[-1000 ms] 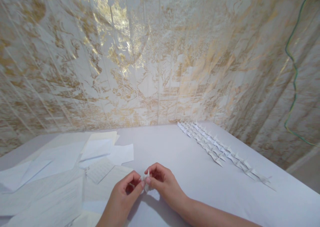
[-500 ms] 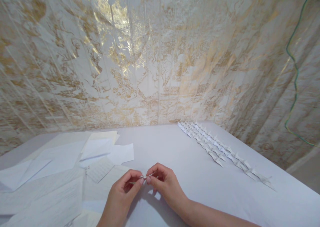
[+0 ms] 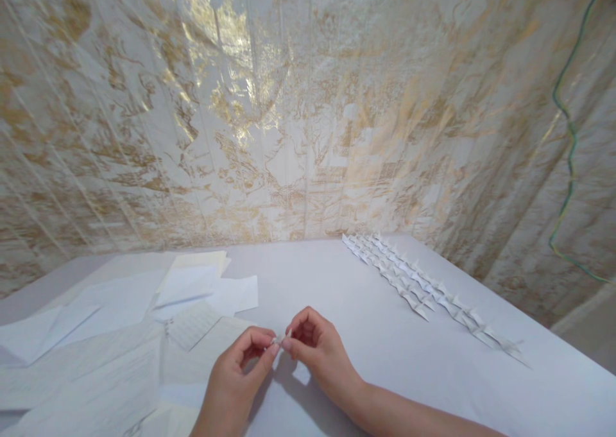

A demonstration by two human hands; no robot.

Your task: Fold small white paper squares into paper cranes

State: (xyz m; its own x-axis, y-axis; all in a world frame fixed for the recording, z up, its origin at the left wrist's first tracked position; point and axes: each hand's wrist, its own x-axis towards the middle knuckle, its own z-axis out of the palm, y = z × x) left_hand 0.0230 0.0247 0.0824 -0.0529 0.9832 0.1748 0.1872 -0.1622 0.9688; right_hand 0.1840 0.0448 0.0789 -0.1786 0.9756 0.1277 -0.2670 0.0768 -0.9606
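Between my two hands is a small white origami crane (image 3: 280, 339), or a paper figure much like one, mostly hidden by the fingers. My left hand (image 3: 245, 363) pinches its left side between thumb and forefinger. On the other side, the thumb and fingertips of my right hand (image 3: 315, 350) close on it. Both hands hold it just above the white table, and their shadows fall below. Over on the right stand rows of similar origami cranes (image 3: 428, 286), lined up diagonally with pointed tips raised.
Loose sheets and folded papers (image 3: 96, 341) overlap across the left of the white table (image 3: 303, 276), some with handwriting. A gold-and-white patterned covering (image 3: 289, 135) rises behind the table. At the far right hangs a green cord (image 3: 570, 142).
My right hand has shifted slightly up, its fingers regripping the paper figure, whose right part now points upward. My left hand has barely moved.
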